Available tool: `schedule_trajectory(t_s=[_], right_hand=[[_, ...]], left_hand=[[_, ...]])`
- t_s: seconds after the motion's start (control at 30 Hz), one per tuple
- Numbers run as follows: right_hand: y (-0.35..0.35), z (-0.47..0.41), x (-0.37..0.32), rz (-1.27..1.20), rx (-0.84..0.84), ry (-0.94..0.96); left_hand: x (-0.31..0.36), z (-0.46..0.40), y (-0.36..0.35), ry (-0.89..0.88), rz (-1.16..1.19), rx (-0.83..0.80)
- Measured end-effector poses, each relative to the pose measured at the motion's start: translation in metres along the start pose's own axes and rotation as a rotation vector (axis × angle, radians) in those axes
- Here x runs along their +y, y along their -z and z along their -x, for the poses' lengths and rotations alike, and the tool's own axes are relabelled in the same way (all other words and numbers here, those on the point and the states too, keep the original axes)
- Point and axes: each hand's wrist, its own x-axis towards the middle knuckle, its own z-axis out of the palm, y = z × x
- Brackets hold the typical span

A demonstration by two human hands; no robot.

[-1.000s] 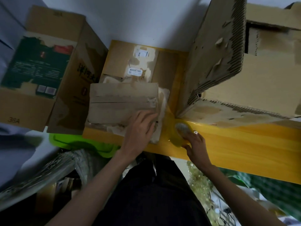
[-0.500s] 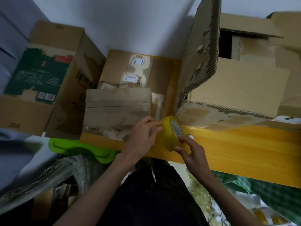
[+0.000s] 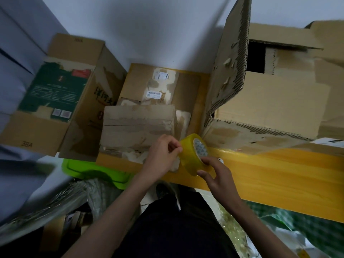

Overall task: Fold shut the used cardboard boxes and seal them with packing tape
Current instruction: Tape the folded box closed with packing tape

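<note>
A yellow wooden table point(image 3: 279, 183) stands against a pale wall point(image 3: 149, 25), a green plastic lid point(image 3: 96, 172) below its left end.

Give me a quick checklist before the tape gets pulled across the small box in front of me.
1. Tape roll held: ok, the right hand has a grip on its near rim.
2. Tape end found: cannot tell; the left hand pinches at the roll's edge, but no free strip shows.
3. Small box flaps folded down: ok, the top lies flat.
4. Seam already taped: not ok, no fresh tape shows on it.
5. Big box shut: not ok, one flap stands up.
6. Room on the yellow table: ok.
</note>
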Motion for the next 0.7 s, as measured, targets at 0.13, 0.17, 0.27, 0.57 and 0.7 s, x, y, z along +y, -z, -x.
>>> schedule_trajectory(t_s=[0.13,0.17,0.27,0.57,0.7], right_hand=[[0.004,-0.001,-0.007,0.034,-0.057,-0.001],[0.005,-0.001,-0.009,0.052,-0.086,-0.004],[0.003,-0.006,-0.014,0.118,-0.165,-0.058],[-0.007,-0.015,-0.052,-0.244,-0.103,-0.327],[-0.004,-0.018,-0.062,-0.444,-0.062,-0.428]], left_hand=[[0.004,-0.003,0.002,0.037,-0.064,-0.108],[0.005,-0.004,0.004,0.037,-0.074,-0.135],[0.005,-0.009,0.018,0.024,-0.067,-0.166],[0.025,-0.049,0.056,-0.14,0.005,-0.309],[0.016,-0.082,0.062,-0.181,-0.008,-0.305]])
